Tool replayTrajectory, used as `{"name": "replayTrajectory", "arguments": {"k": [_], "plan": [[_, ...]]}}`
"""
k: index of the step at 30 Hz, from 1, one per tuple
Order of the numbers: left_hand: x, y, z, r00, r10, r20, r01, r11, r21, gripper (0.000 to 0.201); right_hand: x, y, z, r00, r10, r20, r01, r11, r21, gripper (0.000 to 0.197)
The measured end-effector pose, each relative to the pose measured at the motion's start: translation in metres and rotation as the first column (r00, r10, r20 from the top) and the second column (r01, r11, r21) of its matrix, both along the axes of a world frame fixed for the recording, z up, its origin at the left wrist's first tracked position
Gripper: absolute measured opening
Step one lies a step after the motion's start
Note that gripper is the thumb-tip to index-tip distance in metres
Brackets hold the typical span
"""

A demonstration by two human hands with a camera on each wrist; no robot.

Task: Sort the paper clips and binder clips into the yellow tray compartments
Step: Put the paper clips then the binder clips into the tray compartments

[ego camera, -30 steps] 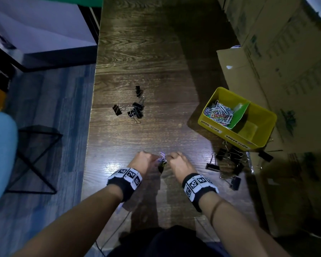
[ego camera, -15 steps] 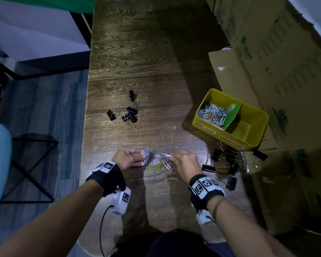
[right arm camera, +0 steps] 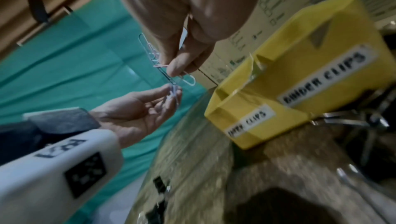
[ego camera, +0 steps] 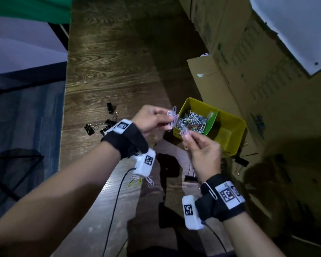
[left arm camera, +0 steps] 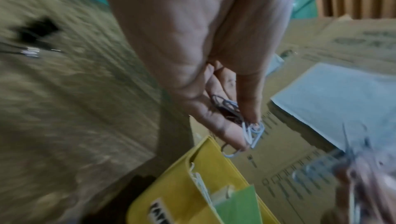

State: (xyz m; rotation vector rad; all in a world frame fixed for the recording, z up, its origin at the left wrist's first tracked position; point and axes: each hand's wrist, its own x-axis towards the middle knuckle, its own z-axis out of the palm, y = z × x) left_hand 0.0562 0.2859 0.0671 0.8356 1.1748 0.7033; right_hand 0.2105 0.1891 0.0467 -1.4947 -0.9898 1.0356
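Observation:
My left hand (ego camera: 163, 119) pinches a small bunch of paper clips (ego camera: 172, 117) just left of the yellow tray (ego camera: 232, 145). My right hand (ego camera: 188, 135) pinches another few paper clips (ego camera: 184, 131) over the tray's near left corner. The tray's left compartment holds a heap of coloured paper clips (ego camera: 193, 121); a green divider (ego camera: 212, 120) separates it from the bare right compartment. In the left wrist view my fingers curl round the clips (left arm camera: 250, 131) above the tray rim (left arm camera: 205, 149). The right wrist view shows my thumb and finger pinching clips (right arm camera: 171, 73) beside the labelled tray (right arm camera: 300, 82).
Black binder clips lie in a group at mid-left (ego camera: 104, 123) and near the tray's front (ego camera: 191, 176). A few paper clips (ego camera: 143, 180) remain on the wooden table (ego camera: 109, 71). Cardboard boxes (ego camera: 267, 80) stand to the right; the table's left edge drops to the floor.
Both hands rose from the table with paper clips and moved forward and right to the tray's left compartment. A few clips stayed on the table.

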Motion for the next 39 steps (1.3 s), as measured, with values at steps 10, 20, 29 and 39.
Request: {"name": "replayTrajectory", "arguments": {"k": [10,20,29,39], "plan": [[0.081,0.043,-0.022,0.458,-0.331,-0.825,0.704,0.702,0.109,0.024,0.056,0.073,0.029,0.979,-0.009,0.203,0.020,0.998,-0.057,0.011],[0.007,0.006,-0.038,0.817,-0.021,-0.576,0.257,0.908,0.332,0.037,0.046,0.115,-0.008,0.555,0.509,0.658,-0.266,0.858,-0.440,0.023],[-0.086,-0.094,-0.112,0.202,-0.367,-0.908,0.885,0.466,0.008,0.048,0.013,0.059,0.000,0.517,0.376,0.769,-0.479,0.872,-0.105,0.024],[-0.101,-0.173,-0.115,0.097,-0.060,-0.993,0.855,0.516,0.052,0.054,-0.084,-0.062,-0.075,0.155,0.818,0.554,-0.514,0.545,-0.662,0.053]]}}
